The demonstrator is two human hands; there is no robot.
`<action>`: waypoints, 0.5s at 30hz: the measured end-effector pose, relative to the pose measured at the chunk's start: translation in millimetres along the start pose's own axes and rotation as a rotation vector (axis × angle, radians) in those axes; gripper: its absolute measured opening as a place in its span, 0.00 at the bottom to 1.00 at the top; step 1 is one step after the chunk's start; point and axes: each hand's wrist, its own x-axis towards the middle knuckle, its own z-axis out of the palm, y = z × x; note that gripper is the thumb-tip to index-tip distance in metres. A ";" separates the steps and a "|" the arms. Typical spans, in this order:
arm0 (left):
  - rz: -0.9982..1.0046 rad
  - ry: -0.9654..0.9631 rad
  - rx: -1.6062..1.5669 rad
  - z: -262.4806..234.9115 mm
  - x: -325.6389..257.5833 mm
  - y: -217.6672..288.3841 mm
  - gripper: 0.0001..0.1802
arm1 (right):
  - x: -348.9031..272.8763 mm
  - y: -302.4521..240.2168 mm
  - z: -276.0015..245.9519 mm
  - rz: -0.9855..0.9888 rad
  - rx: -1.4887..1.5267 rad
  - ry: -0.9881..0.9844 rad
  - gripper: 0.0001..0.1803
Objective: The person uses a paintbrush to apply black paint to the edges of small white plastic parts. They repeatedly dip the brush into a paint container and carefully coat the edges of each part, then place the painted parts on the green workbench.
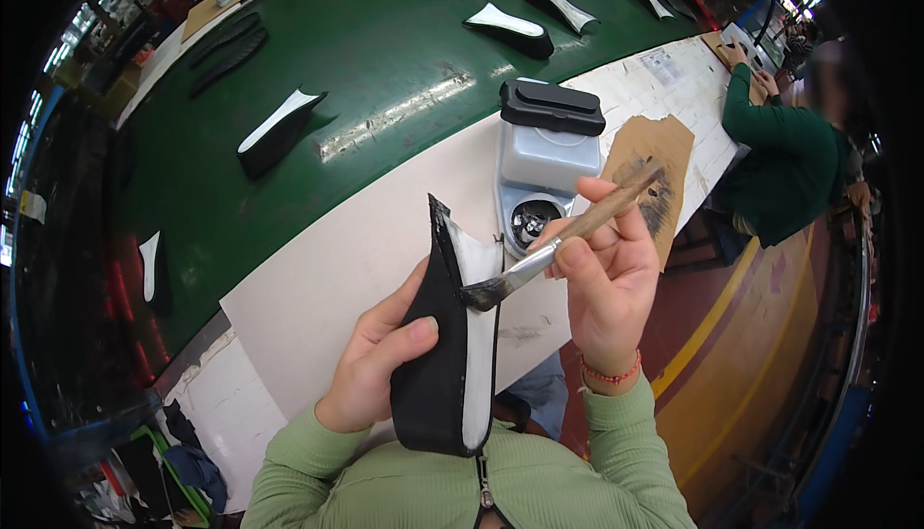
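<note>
Green ribbed sleeves (pixel 318 452) nearest the lens, soft knit, rising from the lower edge. Left hand (pixel 371 365) clamped round a black shoe sole (pixel 433 375), thumb across its dark face, fingers hidden behind; sole held upright and apart from the white surface (pixel 327 279), heel end low, pointed tip up. Matte black rubber outside, smooth white inner face along the right edge. Right hand (pixel 602 283) closed in a pinch grip on a brush (pixel 568 235): worn wooden handle, metal ferrule, dark wet bristles touching the white strip near the top. Best worked in short strokes along the strip, bristles kept off the black wall, sole steady. Behind, a pale plastic pot (pixel 549 168) with black lid, stained brown card (pixel 659 168) beside it. Glossy green belt (pixel 366 67) carrying more soles. Far right, another person in dark green (pixel 784 158).
</note>
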 end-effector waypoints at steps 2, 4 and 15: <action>-0.003 -0.033 0.013 1.4 -4.0 1.9 0.32 | -0.8 -1.4 4.6 -0.098 -0.017 0.026 0.27; -0.027 -0.020 0.060 2.5 -8.0 3.3 0.31 | -1.1 -2.5 4.2 -0.233 0.020 -0.030 0.27; 0.070 -0.022 0.131 10.2 -10.3 4.4 0.30 | -0.7 -8.2 4.7 -0.568 -0.082 -0.136 0.30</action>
